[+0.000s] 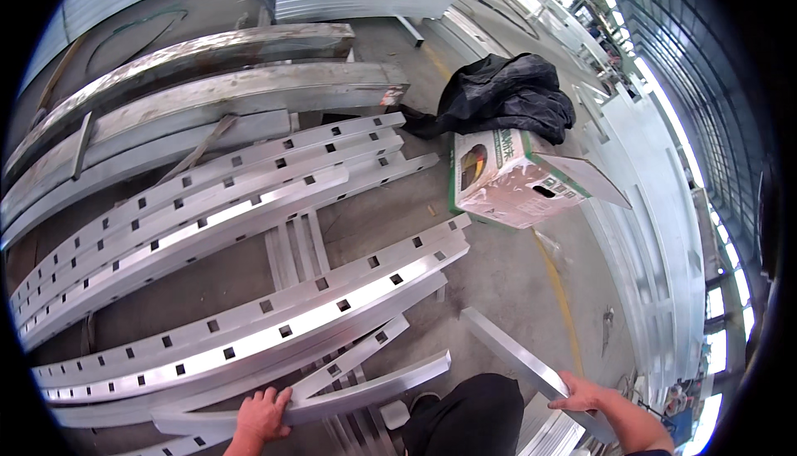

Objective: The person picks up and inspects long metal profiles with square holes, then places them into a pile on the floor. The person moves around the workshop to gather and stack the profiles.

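Two contacts in the head view. Left hand (264, 416) spread across the left bar (365, 389); gripping or merely resting, impossible to tell. Right hand (581, 394) wrapped around the right bar (516, 355), aslant just right of the knee (473, 414). Left bar on the near side of the holed rails (315, 317). Possible trouble: a skid or tip of the left bar, from pressure off its middle; a swing of the right bar into knee or rails, from a one-handed hold near one end; pinched fingers, from a sudden shift of metal. Hidden: some right-hand fingers, beneath the bar. Hard to make out: any contact between the right bar's far end and the floor (498, 273); the contents of the box (519, 194). Lost in the dark rim: the rails' left ends.
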`<state>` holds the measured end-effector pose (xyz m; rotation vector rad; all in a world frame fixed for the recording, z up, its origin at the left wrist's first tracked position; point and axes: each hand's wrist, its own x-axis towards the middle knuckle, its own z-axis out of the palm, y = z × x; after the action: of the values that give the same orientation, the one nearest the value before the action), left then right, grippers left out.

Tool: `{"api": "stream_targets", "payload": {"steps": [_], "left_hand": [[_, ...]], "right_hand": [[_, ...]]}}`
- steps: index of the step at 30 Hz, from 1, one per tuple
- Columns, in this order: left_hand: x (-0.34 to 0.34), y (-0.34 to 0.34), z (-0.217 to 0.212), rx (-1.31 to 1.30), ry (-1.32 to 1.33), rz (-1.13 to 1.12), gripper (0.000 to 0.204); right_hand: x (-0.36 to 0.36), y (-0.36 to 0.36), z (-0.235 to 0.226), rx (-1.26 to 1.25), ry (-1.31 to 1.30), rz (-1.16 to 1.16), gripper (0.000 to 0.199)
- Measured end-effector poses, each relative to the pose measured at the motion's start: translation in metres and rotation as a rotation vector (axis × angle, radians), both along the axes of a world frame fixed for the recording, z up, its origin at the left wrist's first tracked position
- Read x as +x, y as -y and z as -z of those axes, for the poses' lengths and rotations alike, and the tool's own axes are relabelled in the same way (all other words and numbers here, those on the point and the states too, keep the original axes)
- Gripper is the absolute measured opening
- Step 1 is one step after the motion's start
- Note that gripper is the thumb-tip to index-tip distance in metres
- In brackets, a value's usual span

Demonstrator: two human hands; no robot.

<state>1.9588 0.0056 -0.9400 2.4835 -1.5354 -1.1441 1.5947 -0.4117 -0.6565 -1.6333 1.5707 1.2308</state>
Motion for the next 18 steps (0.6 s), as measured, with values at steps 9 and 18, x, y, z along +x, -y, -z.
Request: {"api": "stream_targets", "payload": {"steps": [9, 18], "left_hand": [[0.009, 0.005, -0.004, 0.055, 0.031, 0.004, 0.093], [0.011, -0.001, 0.009, -0.088, 0.035, -0.001, 0.086]], "right_hand": [[0.066, 0.044, -0.007, 0.063, -0.126, -0.182, 0.080], [0.137, 0.052, -0.013, 0.144, -0.325, -0.032, 0.081]]}}
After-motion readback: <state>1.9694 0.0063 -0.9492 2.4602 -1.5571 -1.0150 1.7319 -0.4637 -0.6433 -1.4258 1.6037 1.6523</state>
